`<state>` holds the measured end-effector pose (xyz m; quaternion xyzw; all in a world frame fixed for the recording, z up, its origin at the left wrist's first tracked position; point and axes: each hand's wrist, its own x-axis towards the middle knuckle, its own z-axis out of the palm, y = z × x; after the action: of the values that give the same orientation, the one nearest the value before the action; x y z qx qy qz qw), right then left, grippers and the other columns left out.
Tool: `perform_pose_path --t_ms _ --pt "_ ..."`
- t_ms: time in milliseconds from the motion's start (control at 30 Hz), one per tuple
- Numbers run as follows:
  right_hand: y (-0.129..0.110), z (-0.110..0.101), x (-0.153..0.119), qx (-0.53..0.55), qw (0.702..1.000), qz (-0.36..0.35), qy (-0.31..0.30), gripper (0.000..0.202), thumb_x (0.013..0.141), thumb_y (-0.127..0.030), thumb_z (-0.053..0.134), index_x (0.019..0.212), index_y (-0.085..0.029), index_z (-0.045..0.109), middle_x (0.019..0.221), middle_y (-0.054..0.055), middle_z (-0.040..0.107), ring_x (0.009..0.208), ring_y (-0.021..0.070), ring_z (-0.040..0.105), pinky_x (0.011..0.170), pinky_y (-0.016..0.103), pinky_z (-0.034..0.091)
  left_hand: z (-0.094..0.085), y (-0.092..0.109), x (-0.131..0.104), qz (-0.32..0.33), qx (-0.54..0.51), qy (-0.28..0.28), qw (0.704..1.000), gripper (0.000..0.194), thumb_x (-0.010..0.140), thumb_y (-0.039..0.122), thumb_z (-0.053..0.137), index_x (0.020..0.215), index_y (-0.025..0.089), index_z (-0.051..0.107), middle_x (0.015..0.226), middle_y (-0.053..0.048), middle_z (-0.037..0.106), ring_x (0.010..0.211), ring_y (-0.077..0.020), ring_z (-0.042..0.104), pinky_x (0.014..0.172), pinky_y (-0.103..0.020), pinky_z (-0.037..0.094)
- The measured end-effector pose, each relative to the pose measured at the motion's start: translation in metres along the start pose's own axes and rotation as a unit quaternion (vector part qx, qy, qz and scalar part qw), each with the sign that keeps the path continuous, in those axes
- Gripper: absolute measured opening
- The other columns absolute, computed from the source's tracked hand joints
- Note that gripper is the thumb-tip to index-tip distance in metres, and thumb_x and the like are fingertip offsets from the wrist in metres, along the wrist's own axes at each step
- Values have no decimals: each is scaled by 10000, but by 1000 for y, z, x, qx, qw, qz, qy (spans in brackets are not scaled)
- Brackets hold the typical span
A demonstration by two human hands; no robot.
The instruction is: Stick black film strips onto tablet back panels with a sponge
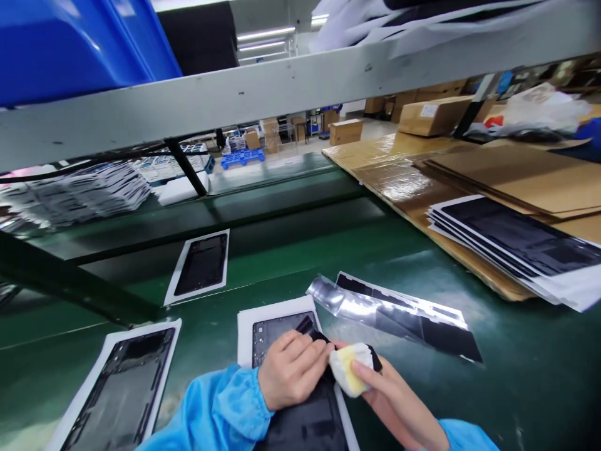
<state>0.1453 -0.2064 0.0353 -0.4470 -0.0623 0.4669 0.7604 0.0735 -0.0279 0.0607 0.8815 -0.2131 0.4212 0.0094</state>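
Note:
Pinched in the closed fingers of my left hand [293, 369] is a black film strip [320, 333], partly hidden behind the fingers. My right hand [399, 401] is closed around a white-and-yellow wad [346, 368], perhaps sponge or cloth; a bit of black material shows behind it. Both hands are just above a flat black panel [300, 419], which lies on a white sheet [246, 335]. To the right of the panel lie glossy black film strips [375, 313] with pale edges. Another black panel [119, 388] on white backing lies to the left.
A third panel [203, 263] lies farther back on the green bench [282, 263]. Stacked panels [521, 232] and cardboard sheets [530, 172] sit at right. A metal shelf beam [263, 91] crosses overhead, with a blue bin [84, 44] on it. A dark post [79, 282] stands left.

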Motion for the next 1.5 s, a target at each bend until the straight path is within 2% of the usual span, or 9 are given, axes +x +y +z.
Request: perform_pose_path --t_ms 133,233,433,600,767,900,1000,1267,1500 --pt "2 5 5 -107 993 -52 -4 391 777 -498 768 1019 -192 742 999 97 686 983 335 606 876 391 493 -15 -3 -13 -27 15 -31 999 299 1007 117 382 1019 133 680 1004 -33 706 884 -147 606 922 -305 432" --pt "-11 3 10 -296 947 -124 19 379 812 -535 704 980 -197 744 982 108 694 948 349 627 866 427 517 -29 -12 -19 -77 39 -81 993 370 1022 108 295 1162 146 636 1189 -67 645 1127 -188 549 1056 -358 350" --pt "-30 12 14 -548 783 -288 -55 245 954 -367 507 973 -268 730 1070 66 668 977 273 643 819 331 560 -44 -27 -23 -242 -54 -102 963 259 1014 279 434 1154 179 627 1025 -83 668 916 -187 620 794 -304 503" --pt "-27 18 15 -591 735 -314 -110 267 966 -260 445 1060 -263 694 1150 56 641 1011 231 636 849 294 550 -36 -30 -28 -286 -150 -128 938 267 1014 309 441 960 212 683 846 -10 693 761 -139 644 694 -231 490" --pt "-23 9 25 -535 778 -325 57 272 924 -440 562 911 -226 730 1147 101 623 1026 302 606 879 389 530 -31 -52 -41 -436 -183 -152 868 139 903 216 581 951 214 711 795 12 691 659 -120 613 637 -201 466" --pt "-9 5 39 -388 874 -237 171 355 809 -525 650 888 -181 684 696 61 639 511 222 587 448 304 530 -24 -72 -52 -538 -255 -210 776 221 829 213 588 999 188 726 721 12 681 573 -108 559 605 -192 454" --pt "5 11 52 -322 913 -186 167 429 789 -520 663 1050 -180 635 713 38 627 442 182 534 355 264 464 -18 -78 -60 -561 -304 -235 733 228 806 241 572 921 156 749 730 -14 694 566 -117 548 567 -195 439" --pt "27 19 79 -431 855 -259 128 318 847 -453 588 1026 -192 624 998 72 667 893 269 629 784 358 524 -11 -80 -68 -584 -333 -257 694 240 772 253 579 901 156 756 734 -14 704 608 -133 594 570 -194 456" --pt "32 13 78 -444 855 -241 123 311 863 -452 578 1038 -200 626 986 56 680 859 253 647 750 332 534 -11 -81 -69 -600 -348 -255 674 208 770 204 596 896 155 753 709 -6 697 600 -126 606 572 -185 467"
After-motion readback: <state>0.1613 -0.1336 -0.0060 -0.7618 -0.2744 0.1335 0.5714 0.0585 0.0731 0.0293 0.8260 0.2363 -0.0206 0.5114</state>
